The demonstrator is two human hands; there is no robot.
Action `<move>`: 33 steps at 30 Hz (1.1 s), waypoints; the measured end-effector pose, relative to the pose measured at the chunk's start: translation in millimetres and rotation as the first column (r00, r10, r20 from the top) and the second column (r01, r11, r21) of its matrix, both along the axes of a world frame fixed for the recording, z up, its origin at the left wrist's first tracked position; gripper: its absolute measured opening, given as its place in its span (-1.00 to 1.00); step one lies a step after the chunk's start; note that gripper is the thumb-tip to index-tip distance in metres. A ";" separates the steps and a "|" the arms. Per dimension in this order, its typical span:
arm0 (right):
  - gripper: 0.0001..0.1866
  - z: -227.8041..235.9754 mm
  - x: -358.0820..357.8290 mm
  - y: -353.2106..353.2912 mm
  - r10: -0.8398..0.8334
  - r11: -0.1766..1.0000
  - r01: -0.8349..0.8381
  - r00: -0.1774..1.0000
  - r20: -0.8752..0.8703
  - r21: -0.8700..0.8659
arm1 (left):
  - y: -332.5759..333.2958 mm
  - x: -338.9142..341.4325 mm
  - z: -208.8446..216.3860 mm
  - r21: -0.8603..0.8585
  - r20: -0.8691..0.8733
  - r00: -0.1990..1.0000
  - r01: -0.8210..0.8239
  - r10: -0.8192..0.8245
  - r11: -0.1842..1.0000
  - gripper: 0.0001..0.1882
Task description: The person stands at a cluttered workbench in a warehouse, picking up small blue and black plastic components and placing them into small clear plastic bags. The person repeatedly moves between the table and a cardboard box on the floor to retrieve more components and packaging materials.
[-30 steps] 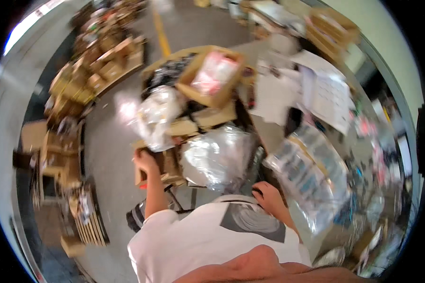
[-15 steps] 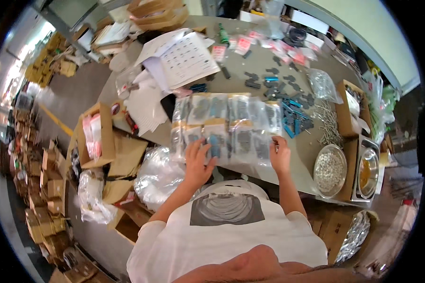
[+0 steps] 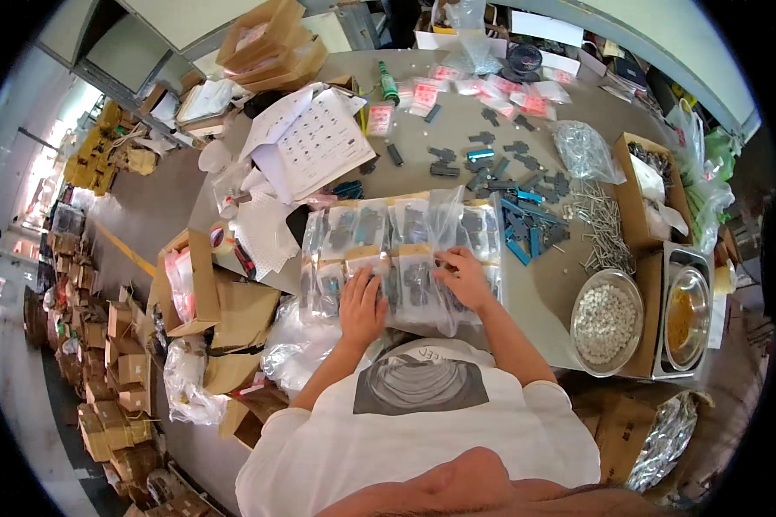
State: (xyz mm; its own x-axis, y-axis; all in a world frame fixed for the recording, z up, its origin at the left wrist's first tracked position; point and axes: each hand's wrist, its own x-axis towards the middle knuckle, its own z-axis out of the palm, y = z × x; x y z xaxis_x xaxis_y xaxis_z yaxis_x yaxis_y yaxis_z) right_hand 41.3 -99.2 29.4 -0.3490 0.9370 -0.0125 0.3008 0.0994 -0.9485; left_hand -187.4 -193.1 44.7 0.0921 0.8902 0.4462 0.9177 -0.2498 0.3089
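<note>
Clear packets of small dark and blue parts [image 3: 369, 220] lie in rows near the table's front edge, in or under transparent plastic. Over the near left packets my left hand [image 3: 362, 308] rests flat, fingers spread. My right hand [image 3: 464, 277] has its fingers bent together on a clear plastic sheet [image 3: 445, 222], pinching its loose part, which stands in a fold across the packets. To the right of the fold, more packets [image 3: 481, 228] show more plainly. What lies beneath my left palm is hidden.
Loose blue and dark parts [image 3: 526, 215] and a heap of screws [image 3: 597, 224] lie to the right. Beyond them stand a metal bowl of white pieces [image 3: 606, 319] and a cardboard box [image 3: 651, 194]. Printed papers [image 3: 315, 142] and a green bottle [image 3: 388, 84] are farther back.
My right hand has moved left from the packets' right edge, drawing the plastic sheet into a fold. My left hand stays on the near packets. The view has shifted slightly.
</note>
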 end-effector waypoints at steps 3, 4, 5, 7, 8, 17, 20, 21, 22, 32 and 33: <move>-0.67 -7.9 -11.7 10.7 0.012 0.997 -0.006 0.998 -0.069 0.075 | 4.0 -7.7 -1.7 0.081 0.031 0.999 0.022 -0.025 0.996 -0.64; -0.66 -11.6 -16.4 12.9 0.002 0.995 0.003 0.999 -0.053 0.101 | 6.6 -10.4 -1.2 0.108 0.047 0.998 0.031 -0.036 0.994 -0.65; -0.66 -18.3 -22.3 13.9 -0.050 0.995 0.048 0.998 0.026 0.084 | 8.2 -14.0 -0.1 0.104 0.050 0.998 0.034 -0.040 0.994 -0.65; -0.66 -20.1 -32.7 18.7 -0.151 0.988 0.139 0.970 0.190 0.072 | 13.7 -21.7 2.7 0.107 0.063 0.997 0.040 -0.046 0.994 -0.67; -0.66 -19.6 -33.4 20.8 -0.125 0.992 0.118 0.978 0.168 0.049 | 16.5 -25.7 3.4 0.104 0.071 0.996 0.048 -0.055 0.993 -0.66; -0.75 -47.7 -29.8 19.4 -0.168 0.984 0.165 0.985 0.032 0.071 | 34.9 -14.8 22.7 0.062 0.262 0.961 0.078 -0.091 0.995 -0.64; -0.79 -16.9 6.8 -2.1 -0.285 0.932 0.248 0.952 -0.112 -0.265 | 41.5 10.7 47.4 -0.019 0.406 0.889 0.239 -0.211 0.971 -0.62; -0.80 -13.7 19.7 -12.4 -0.382 0.887 0.284 0.894 -0.233 -0.365 | 46.3 20.2 50.9 -0.044 0.462 0.844 0.330 -0.274 0.943 -0.61; -0.82 -13.5 32.5 -17.8 -0.472 0.837 0.291 0.812 -0.343 -0.463 | 50.0 30.0 54.3 -0.063 0.514 0.794 0.413 -0.325 0.909 -0.60; -0.92 -45.6 135.8 -38.4 -0.744 0.667 0.612 0.517 -0.423 -0.425 | 90.3 100.7 26.0 -0.353 0.252 0.696 0.713 -0.673 0.605 -0.57; -0.92 -47.0 137.6 -41.0 -0.793 0.610 0.663 0.501 -0.348 -0.435 | 90.1 100.5 26.9 -0.397 0.272 0.671 0.731 -0.690 0.555 -0.58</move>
State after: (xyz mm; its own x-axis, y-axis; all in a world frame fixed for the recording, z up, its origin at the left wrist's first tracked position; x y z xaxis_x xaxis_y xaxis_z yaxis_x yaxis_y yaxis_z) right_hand 178.9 -140.2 -17.6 0.4395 0.8481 -0.2961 -0.3117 -0.1651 -0.9357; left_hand -86.9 -103.0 71.6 0.7676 0.6378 0.0633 0.4709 -0.6282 0.6194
